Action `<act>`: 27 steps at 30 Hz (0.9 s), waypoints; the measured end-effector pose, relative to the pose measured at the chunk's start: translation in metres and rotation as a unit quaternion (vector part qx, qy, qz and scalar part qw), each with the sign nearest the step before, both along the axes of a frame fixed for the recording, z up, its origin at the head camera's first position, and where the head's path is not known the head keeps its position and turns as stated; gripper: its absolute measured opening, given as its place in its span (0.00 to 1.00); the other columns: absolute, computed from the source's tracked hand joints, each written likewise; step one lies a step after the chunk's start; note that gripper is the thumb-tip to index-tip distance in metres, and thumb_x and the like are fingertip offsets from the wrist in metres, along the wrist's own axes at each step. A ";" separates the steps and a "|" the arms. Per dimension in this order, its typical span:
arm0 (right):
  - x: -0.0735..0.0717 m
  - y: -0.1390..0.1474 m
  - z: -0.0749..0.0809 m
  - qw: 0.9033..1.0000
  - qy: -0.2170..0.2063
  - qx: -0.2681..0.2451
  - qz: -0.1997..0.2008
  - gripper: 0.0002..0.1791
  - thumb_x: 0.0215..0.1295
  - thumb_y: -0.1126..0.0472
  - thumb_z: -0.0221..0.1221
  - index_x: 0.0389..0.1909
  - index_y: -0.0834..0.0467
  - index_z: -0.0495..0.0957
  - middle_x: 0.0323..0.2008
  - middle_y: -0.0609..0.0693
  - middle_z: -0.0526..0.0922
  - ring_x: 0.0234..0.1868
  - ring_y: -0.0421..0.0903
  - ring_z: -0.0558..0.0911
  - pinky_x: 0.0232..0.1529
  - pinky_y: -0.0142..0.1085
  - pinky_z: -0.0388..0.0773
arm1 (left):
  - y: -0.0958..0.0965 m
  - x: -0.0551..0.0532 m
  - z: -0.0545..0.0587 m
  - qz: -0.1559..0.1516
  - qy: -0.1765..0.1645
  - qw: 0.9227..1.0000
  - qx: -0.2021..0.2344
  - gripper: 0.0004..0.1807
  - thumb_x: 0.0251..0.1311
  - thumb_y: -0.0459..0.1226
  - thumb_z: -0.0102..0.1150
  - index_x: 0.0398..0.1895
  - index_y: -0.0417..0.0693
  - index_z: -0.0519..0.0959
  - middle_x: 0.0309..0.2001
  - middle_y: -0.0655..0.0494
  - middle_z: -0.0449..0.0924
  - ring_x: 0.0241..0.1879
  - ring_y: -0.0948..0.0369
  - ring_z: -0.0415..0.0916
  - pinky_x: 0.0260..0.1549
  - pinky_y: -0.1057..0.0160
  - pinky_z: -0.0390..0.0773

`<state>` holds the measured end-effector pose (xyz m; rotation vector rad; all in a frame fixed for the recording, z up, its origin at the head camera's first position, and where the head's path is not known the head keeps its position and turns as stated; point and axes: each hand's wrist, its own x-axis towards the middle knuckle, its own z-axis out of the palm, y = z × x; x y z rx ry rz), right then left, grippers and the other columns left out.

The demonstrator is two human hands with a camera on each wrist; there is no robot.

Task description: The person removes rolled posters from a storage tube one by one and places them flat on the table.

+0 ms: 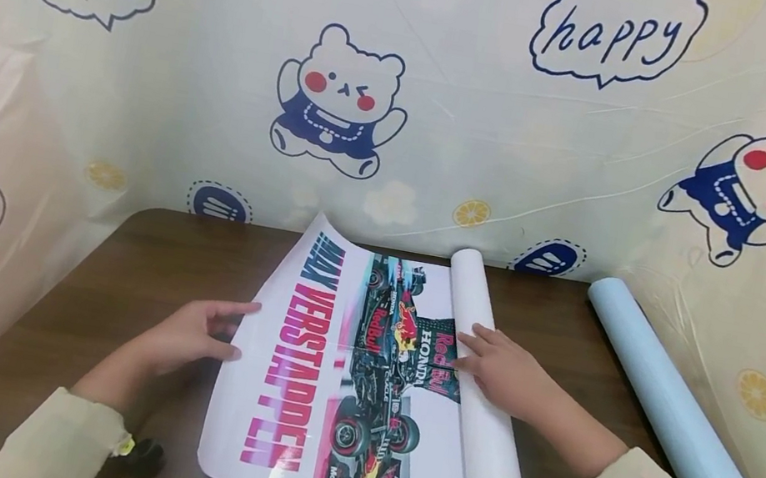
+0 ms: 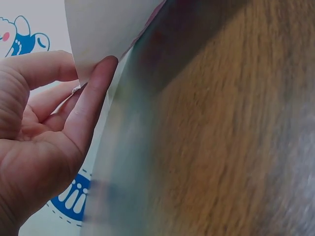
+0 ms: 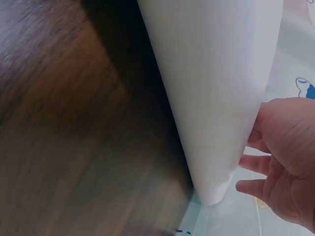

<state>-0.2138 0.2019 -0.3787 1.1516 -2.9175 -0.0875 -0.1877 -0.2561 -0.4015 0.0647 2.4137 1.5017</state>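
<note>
A partly unrolled poster (image 1: 240,410) lies on the brown table, printed with a racing car and the words "MAX VERSTAPPEN". Its right side is wound into a white roll (image 1: 492,452), and the upper left corner lifts off the table. My left hand (image 1: 184,337) holds the left edge between thumb and fingers; in the left wrist view the poster's pale underside (image 2: 108,29) shows between them. Across the roll rests my right hand (image 1: 513,371), its fingertips reaching over to the printed side. The right wrist view shows those fingers (image 3: 253,188) extended along the roll.
A long light blue roll (image 1: 686,425) lies slantwise along the right side of the brown table (image 1: 198,250). Behind the table hangs a pale cloth (image 1: 445,139) with printed bears and "happy" bubbles. Dark wrist cameras (image 1: 142,459) sit under both cuffs.
</note>
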 end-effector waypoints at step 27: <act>0.002 0.032 0.004 0.999 0.047 0.003 -0.019 0.24 0.55 0.53 0.71 0.52 0.58 0.81 0.59 0.61 0.76 0.64 0.63 0.70 0.62 0.61 0.64 | -0.012 -0.001 0.004 0.000 0.004 1.000 -0.003 0.46 0.48 0.40 0.76 0.72 0.48 0.65 0.61 0.41 0.72 0.54 0.46 0.77 0.44 0.49 0.81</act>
